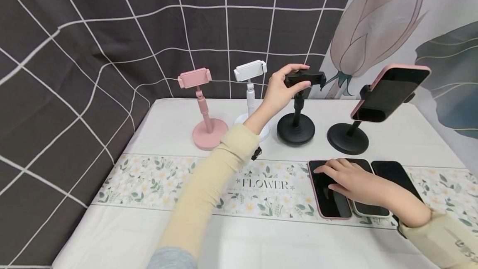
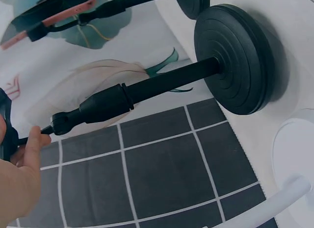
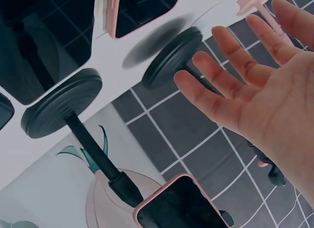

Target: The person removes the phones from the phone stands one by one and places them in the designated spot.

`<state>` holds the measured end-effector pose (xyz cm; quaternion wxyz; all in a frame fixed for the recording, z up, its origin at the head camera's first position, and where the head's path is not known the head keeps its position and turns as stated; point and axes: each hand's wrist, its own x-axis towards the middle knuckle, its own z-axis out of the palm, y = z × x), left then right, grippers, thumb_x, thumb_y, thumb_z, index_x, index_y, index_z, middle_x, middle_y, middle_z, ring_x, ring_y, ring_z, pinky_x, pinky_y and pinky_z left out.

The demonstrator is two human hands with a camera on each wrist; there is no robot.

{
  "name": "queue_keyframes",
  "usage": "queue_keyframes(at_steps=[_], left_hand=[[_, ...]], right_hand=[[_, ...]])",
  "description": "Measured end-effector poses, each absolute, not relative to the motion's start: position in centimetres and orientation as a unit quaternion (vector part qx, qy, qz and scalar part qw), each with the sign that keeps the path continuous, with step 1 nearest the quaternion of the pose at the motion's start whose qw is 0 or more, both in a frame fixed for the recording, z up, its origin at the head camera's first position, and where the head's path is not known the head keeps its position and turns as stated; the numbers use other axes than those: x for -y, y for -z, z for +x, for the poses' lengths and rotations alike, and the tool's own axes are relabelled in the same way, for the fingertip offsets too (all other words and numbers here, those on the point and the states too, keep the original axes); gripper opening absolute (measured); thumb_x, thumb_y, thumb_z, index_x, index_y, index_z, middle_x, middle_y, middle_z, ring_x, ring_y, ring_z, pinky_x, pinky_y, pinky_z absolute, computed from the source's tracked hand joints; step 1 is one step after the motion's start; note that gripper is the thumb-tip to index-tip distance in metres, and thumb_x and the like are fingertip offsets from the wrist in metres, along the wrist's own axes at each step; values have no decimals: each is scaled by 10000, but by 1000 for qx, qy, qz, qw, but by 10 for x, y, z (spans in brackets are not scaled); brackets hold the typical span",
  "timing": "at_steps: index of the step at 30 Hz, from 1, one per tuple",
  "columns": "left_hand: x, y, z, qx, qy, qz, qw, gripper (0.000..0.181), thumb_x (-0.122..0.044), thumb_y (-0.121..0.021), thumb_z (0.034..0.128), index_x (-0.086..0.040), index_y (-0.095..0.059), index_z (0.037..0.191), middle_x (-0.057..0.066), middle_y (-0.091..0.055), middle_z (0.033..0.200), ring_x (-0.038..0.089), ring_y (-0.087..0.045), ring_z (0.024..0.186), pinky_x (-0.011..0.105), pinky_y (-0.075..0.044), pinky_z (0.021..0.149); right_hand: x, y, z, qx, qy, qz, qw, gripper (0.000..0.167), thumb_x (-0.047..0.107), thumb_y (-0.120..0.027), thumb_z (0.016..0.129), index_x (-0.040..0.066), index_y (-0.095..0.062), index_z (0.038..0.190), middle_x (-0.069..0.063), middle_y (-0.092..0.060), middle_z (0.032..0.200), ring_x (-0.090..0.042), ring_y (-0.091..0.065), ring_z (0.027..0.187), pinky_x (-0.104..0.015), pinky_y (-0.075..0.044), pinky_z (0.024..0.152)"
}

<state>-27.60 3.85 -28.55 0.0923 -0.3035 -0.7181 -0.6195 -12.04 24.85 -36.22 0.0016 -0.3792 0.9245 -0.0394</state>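
My left hand (image 1: 280, 88) grips the clamp (image 1: 305, 79) at the top of a black phone stand (image 1: 296, 130), fingers above and thumb below. In the left wrist view, this hand (image 2: 22, 186) is at the head of the stand, near its ball joint (image 2: 62, 123). Over the phones lying on the table is my right hand (image 1: 349, 179), its fingers spread. They reach over a pink-edged phone (image 1: 335, 206) and a light-edged phone (image 1: 373, 210); contact is hard to tell. In the right wrist view, nothing lies within the relaxed fingers of that hand (image 3: 267, 98).
A second black stand (image 1: 348, 138) on the right holds a pink-edged phone (image 1: 392, 92). Left of my hand stand a pink stand (image 1: 210, 134) and a white stand (image 1: 250, 71). Another black phone (image 1: 396, 173) lies at the right. A floral runner (image 1: 157, 179) crosses the white table.
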Motion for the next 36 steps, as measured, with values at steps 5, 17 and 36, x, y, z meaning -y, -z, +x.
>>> queue_keyframes(at_steps=[5, 17, 36], left_hand=[[-50, 294, -286, 721, 618, -296, 102, 381, -66, -711, 819, -13, -608, 1181, 155, -653, 1103, 202, -641, 945, 141, -488, 760], [-56, 298, -301, 755, 586, -279, 89, 387, -107, -701, 839, -36, -597, 1204, 136, -639, 1146, 207, -641, 967, 137, -486, 758], [-61, 300, -296, 769, 584, -242, 99, 422, -139, -697, 850, -68, -567, 1246, 108, -623, 1202, 181, -654, 986, 130, -494, 767]], right_hand=[[-246, 363, -120, -920, 41, -390, -13, 406, 105, -709, 815, 174, -560, 1187, 35, -567, 1093, -205, -545, 1002, -394, -492, 726], [-243, 359, -125, -904, 48, -412, -107, 430, 84, -776, 732, 153, -600, 1118, 34, -592, 1029, -183, -559, 948, -405, -490, 747], [-247, 336, -135, -915, 94, -368, -139, 437, 15, -743, 738, 71, -588, 1142, -83, -590, 1059, -301, -550, 980, -500, -441, 799]])
